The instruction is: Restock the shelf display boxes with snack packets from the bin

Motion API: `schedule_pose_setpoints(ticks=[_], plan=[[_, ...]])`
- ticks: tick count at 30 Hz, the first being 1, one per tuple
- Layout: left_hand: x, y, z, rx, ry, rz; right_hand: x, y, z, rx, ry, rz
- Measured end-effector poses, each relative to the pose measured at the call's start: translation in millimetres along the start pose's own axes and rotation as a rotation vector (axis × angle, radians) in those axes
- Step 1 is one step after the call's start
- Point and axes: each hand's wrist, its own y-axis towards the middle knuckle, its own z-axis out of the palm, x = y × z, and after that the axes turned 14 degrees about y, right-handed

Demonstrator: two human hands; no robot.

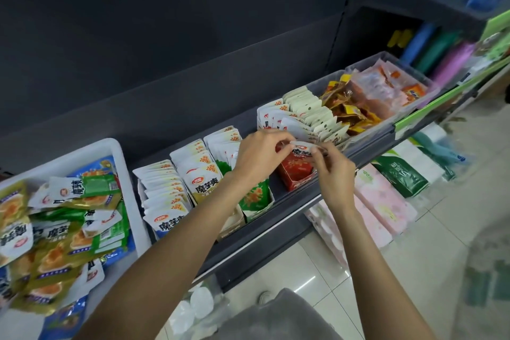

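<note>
Over the dark shelf (276, 203) a red packet (301, 152) is pinched by left hand (258, 154) and right hand (335, 174) above the red display box (296, 176); neighbouring packets could be knocked askew.

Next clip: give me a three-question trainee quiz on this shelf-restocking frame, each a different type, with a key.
1. True or false: both hands hold one packet above the red display box.
2. Multiple choice: the white bin of loose packets sits (A) at the shelf's left end, (B) on the floor, (C) on the top shelf.
3. Fill in: the box beside the left forearm, left of the red box, is coloured ____.

Key:
1. True: the left hand and right hand pinch its top corners.
2. A.
3. Green: the green display box.
</note>
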Motion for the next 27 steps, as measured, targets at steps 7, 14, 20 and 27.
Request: schedule_pose_setpoints(ticks=[7,14,20,27], plan=[[1.5,6.1,12.2,0.126,0.207,0.05,-14.5,1.7,12.6,-0.02,-0.163,0.088],[-0.6,14.0,13.5,-0.003,0.221,-0.017,-4.8,5.7,10.2,-0.136,-0.241,-0.149],[0.5,6.0,-6.2,-0.056,0.114,-0.023,17.7,2.8,7.9,-0.183,-0.229,-0.161],[40.6,-81.5,-69.6,-0.579,-0.144,-0.163,71.0,-27.4,22.7,-0.02,-0.091,-0.316]])
